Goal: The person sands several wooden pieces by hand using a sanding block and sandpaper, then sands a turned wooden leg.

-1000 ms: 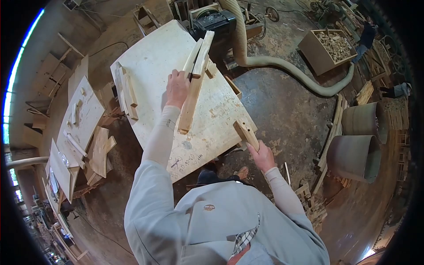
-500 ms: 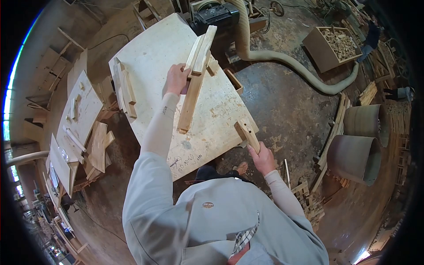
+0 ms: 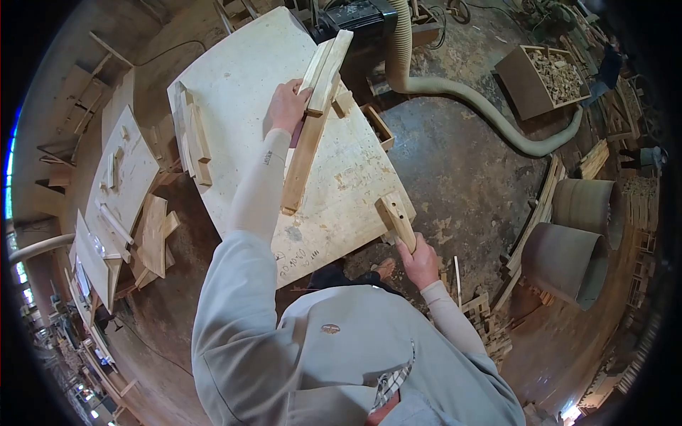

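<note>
Strips (image 3: pixel 332 72) have closed together, seemingly aligned — your left hand (image 3: pixel 286 106) grips one; right hand (image 3: pixel 422 263) grips holed block (image 3: pixel 402 228) at bench (image 3: pixel 241 78) right corner — remainder unclear.

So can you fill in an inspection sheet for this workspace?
Surface: pale tabletop, stained, handwriting near one edge.
Job's things: two light strips atop a longer board; drilled wooden piece at the table's corner.
Clutter: more wood pieces on the tabletop; crate of offcuts on the floor.
Hands: left hand at the strips' edge, grip unclear; right hand grips the drilled piece.
Cables: thin dark cord on the floor.
Surroundings: ribbed hose, two open drums.
</note>
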Demonstrator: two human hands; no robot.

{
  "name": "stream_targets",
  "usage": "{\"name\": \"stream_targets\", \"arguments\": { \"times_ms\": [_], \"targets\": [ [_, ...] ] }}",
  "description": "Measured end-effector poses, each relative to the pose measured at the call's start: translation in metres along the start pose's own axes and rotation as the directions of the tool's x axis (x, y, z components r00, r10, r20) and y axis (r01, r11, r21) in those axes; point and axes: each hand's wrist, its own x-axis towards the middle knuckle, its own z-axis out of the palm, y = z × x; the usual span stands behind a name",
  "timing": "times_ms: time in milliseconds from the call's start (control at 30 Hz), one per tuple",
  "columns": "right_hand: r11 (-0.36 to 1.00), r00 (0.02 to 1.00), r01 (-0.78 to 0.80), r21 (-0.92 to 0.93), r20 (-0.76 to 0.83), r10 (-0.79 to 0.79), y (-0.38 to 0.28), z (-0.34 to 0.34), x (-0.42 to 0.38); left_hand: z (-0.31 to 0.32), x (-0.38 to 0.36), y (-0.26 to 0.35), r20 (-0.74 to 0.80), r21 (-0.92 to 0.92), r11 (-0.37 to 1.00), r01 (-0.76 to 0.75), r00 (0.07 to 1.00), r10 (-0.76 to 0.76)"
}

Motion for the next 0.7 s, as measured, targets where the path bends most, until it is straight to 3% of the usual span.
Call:
{"name": "stream_targets", "arguments": {
  "times_ms": [200,267,500,567,700],
  "targets": [
    [0.999,0.999,-0.038,0.023,0.018,0.037,-0.038,0.005,0.037,-0.004,0.051,-0.018,0.044,0.009,1.0,0.017,0.999,-0.017],
    [1.0,1.0,-0.028,0.008,0.011,0.028,-0.053,0.009,0.055,-0.004,0.073,-0.028,-0.071,0.0,0.998,-0.061,0.996,0.061],
    [0.999,1.0,-0.032,-0.006,0.001,0.032,-0.101,0.02,0.112,-0.011,0.149,-0.047,-0.07,0.004,0.999,-0.053,0.996,0.053],
    [0.999,0.999,-0.043,-0.01,-0.001,0.043,-0.104,0.021,0.12,-0.012,0.161,-0.049,0.015,0.009,1.0,-0.006,1.0,0.006],
    [1.0,0.999,0.003,-0.001,-0.041,-0.003,-0.1,0.023,0.125,-0.013,0.16,-0.043,-0.025,-0.012,0.998,-0.057,0.998,0.057]
  ]
}}
